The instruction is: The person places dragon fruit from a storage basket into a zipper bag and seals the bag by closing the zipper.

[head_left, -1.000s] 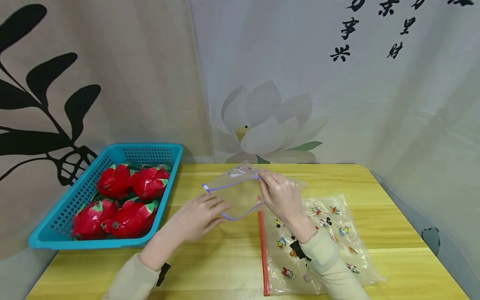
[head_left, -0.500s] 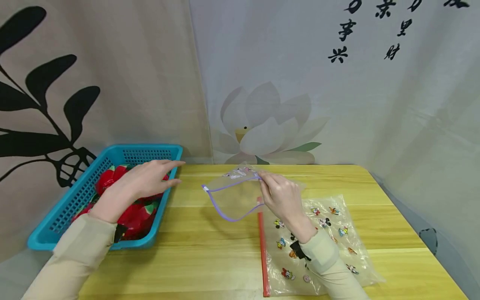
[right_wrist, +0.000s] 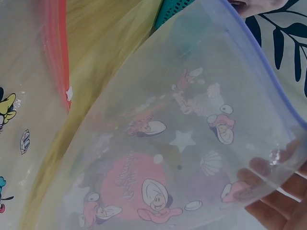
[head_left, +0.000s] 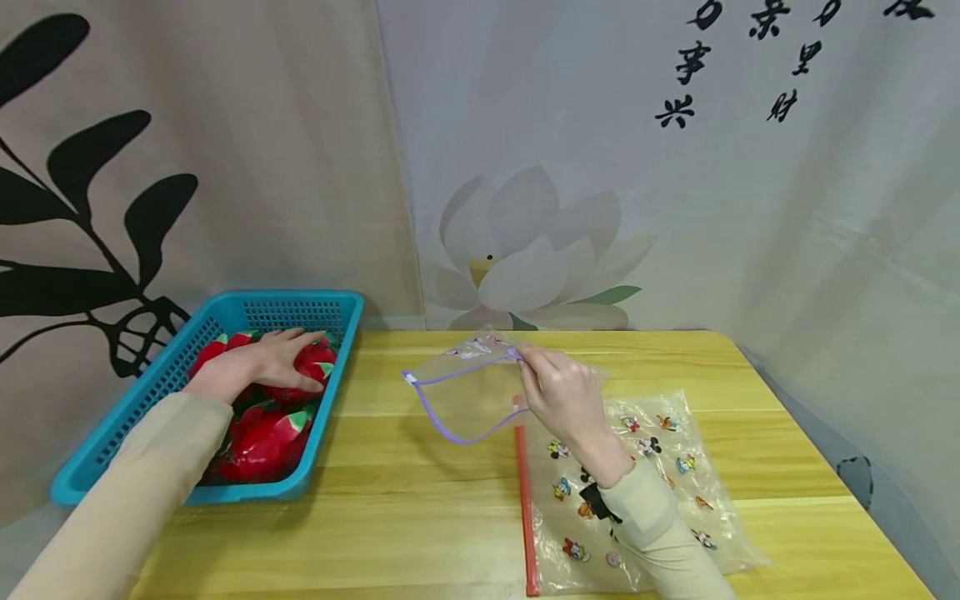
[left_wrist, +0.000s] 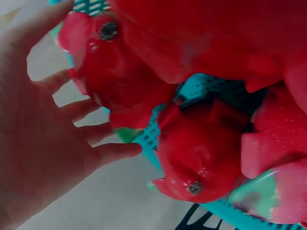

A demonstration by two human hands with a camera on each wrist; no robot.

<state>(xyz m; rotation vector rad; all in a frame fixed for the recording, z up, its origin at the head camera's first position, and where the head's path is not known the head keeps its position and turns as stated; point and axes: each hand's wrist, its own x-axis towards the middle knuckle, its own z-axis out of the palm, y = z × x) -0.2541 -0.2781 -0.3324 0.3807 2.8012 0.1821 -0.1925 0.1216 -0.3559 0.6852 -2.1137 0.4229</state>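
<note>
Spread over a red dragon fruit (head_left: pixel 315 360) at the far right of the blue basket (head_left: pixel 247 493) is my left hand (head_left: pixel 273 364). In the left wrist view, the extended fingers of that hand (left_wrist: pixel 53 139) come up along the side of a shiny red fruit (left_wrist: pixel 120 72). Several more dragon fruits lie around it, such as the near one (head_left: pixel 262 446). Above the table's middle, my right hand (head_left: pixel 566 404) pinches a clear zip bag (head_left: pixel 472 404) by its purple-edged mouth, which gapes toward the left. Pink and white cartoon prints mark this bag (right_wrist: pixel 182 143) in the right wrist view.
A second clear zip bag (head_left: pixel 697 492) with a red zip strip and small cartoon prints lies flat under my right forearm. The wooden table (head_left: pixel 405 517) ends at a printed cloth (head_left: pixel 675 250) behind. The basket stands at the left edge.
My left hand has left the bag's mouth, moved left over the basket and come down onto a dragon fruit. The right hand keeps holding the bag in the same place.
</note>
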